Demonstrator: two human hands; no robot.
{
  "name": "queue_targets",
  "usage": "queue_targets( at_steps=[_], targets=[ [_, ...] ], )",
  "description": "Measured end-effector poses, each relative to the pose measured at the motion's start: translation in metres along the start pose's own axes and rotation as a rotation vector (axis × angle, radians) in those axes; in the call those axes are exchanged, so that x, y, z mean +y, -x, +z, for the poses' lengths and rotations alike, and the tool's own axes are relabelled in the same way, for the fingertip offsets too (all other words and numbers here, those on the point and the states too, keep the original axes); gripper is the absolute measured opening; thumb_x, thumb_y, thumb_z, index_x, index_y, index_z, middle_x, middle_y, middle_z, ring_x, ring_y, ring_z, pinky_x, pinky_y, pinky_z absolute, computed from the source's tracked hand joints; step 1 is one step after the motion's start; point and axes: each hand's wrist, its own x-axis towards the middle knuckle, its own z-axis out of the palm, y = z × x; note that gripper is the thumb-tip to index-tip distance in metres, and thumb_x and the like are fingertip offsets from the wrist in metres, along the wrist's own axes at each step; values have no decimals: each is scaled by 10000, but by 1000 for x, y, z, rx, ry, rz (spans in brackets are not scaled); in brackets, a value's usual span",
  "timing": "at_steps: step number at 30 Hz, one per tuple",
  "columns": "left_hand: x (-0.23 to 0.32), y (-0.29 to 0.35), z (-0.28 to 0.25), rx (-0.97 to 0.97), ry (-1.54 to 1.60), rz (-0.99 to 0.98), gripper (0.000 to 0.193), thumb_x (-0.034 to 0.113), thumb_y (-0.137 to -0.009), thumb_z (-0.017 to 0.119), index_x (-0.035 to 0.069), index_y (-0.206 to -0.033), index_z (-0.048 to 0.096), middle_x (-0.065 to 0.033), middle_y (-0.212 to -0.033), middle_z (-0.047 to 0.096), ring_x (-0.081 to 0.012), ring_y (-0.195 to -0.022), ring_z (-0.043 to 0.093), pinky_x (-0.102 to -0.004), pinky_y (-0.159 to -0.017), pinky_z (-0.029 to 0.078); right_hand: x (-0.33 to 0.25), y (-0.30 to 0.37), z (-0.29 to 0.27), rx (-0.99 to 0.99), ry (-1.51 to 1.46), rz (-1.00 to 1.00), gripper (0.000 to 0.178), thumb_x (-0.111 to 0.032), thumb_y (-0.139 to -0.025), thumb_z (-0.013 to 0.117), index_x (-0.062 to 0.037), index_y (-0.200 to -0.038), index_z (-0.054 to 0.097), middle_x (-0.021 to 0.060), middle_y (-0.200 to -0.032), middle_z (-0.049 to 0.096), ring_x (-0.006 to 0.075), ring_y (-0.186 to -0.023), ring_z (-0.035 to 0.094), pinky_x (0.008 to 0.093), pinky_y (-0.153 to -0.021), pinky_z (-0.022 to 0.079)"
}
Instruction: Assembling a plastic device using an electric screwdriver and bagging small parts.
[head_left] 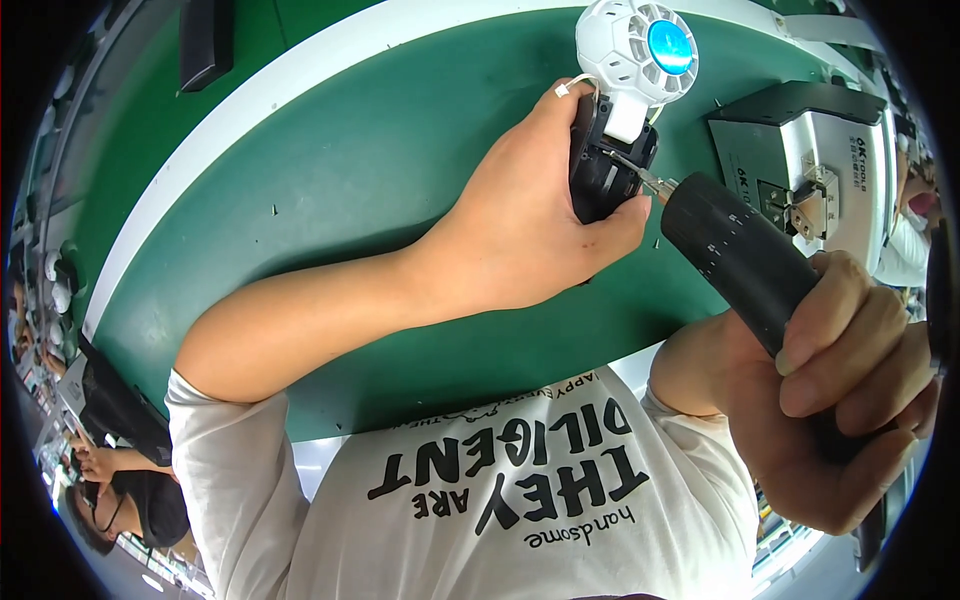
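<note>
My left hand (pixel 545 210) is closed around the black body (pixel 600 185) of a small fan, near the far side of the table. Its white round fan head (pixel 625 50), with a shiny blue centre disc, points away from me. A thin white wire with a small plug (pixel 562 90) sticks out beside my fingers. My right hand (pixel 850 390) grips a black electric screwdriver (pixel 740 255), held slanting up to the left. The metal bit (pixel 652 182) reaches the black body's open side; whether it sits in a screw is too small to tell.
A silver and black screw feeder box (pixel 800 170) stands at the right of the green table (pixel 400 170). Several tiny screws (pixel 274 210) lie scattered on the mat. A black block (pixel 206 45) is at the far left. Another person (pixel 130 495) sits at the lower left.
</note>
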Motion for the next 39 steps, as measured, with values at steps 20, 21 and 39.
queue_targets(
  at_steps=[20,21,39],
  targets=[
    [-1,2,6,55,-25,87,524,63,-816,756,-47,-1228,451,-151,-1004,615,-255,-912,629,-378,-814,512,3,18,5,-63,48,48,149,-201,-930,576,-120,-848,483,-6,-742,446,133,-514,431,313,-564,377],
    [0,3,6,51,-50,58,553,42,-804,780,-24,-1249,457,-117,-1041,609,-213,-957,616,-357,-845,510,5,18,5,-68,53,43,140,-201,-934,573,-116,-860,491,-5,-749,447,134,-512,427,313,-562,374],
    [-7,1,7,-72,-56,-65,419,37,-897,696,-20,-1215,430,-68,-946,630,-106,-770,626,-286,-698,543,-35,-13,-45,529,687,-368,248,-190,-792,588,-133,-643,398,-2,-651,352,127,-508,366,314,-546,334]
  ],
)
